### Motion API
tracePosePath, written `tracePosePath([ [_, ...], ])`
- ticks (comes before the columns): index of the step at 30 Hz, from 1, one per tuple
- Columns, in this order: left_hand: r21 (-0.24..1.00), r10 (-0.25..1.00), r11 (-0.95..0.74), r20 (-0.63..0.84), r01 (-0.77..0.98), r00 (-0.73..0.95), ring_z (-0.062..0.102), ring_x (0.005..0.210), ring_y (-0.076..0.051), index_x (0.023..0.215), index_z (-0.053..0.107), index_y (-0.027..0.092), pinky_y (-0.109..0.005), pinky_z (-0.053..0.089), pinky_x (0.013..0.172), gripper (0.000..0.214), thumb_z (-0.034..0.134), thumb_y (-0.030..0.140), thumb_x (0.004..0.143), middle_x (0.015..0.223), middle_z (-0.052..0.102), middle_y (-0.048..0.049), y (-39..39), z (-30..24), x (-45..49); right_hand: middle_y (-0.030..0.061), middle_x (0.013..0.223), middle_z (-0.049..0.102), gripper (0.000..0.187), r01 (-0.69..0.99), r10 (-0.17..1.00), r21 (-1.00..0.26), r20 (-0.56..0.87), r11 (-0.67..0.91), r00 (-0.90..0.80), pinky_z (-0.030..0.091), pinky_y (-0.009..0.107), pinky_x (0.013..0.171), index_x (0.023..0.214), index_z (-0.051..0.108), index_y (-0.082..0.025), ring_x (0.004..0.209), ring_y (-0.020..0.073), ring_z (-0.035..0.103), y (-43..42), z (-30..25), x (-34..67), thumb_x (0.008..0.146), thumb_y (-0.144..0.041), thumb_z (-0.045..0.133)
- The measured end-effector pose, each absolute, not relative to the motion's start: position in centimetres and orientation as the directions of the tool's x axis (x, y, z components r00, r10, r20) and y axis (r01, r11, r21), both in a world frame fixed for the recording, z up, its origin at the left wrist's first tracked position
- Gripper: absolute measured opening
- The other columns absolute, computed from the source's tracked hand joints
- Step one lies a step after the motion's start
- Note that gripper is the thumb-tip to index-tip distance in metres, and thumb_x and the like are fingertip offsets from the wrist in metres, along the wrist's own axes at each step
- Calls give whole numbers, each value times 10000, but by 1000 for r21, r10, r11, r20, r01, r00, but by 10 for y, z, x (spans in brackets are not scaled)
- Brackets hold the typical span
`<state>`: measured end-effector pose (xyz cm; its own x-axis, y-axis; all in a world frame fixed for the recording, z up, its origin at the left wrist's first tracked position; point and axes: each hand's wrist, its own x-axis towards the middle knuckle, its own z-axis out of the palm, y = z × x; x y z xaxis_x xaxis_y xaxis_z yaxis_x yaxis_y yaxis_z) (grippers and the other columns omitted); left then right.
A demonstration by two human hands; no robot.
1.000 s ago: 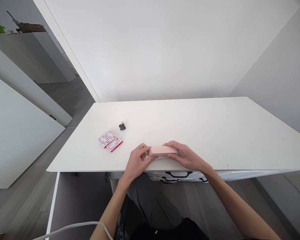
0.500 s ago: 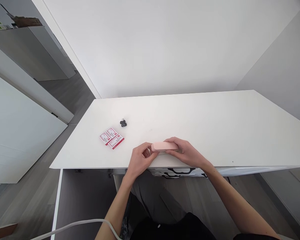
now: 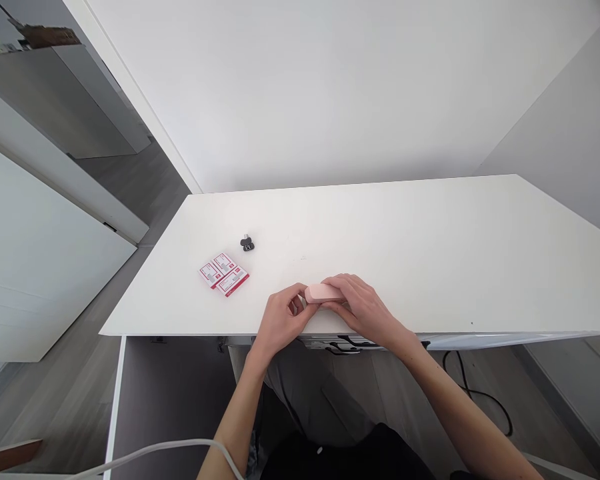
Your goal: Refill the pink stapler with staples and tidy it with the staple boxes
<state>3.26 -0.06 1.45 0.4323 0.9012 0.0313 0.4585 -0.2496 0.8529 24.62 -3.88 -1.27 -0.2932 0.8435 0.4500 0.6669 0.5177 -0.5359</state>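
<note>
Right-hand fingers (image 3: 347,285) hide one end of what seems a pink case (image 3: 321,293).

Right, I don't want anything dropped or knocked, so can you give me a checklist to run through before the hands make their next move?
1. Left hand on the near-left end of the pink object: ok, fingers and thumb hold it.
2. Right hand on the other end: ok, wrapped around it.
3. Pink object lifted off the table: cannot tell from this angle.
4. Cards apart from the left hand: ok.
5. Small black thing apart from both hands: ok.
6. White cable not touching the left forearm: cannot tell; it crosses in front.
</note>
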Motion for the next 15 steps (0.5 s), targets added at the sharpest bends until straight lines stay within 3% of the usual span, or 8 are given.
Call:
tracePosePath([
  [15,837,879,-285,34,467,475,444,618,-134,892,627,219,-277,347,620,266,616,468,984,665,524,51,0,13,33,129,1199,695,231,712,817,-452,488,538,-307,542,462,851,1355,470,-273,999,297,669,-40,-18,243,1139,-347,441],
])
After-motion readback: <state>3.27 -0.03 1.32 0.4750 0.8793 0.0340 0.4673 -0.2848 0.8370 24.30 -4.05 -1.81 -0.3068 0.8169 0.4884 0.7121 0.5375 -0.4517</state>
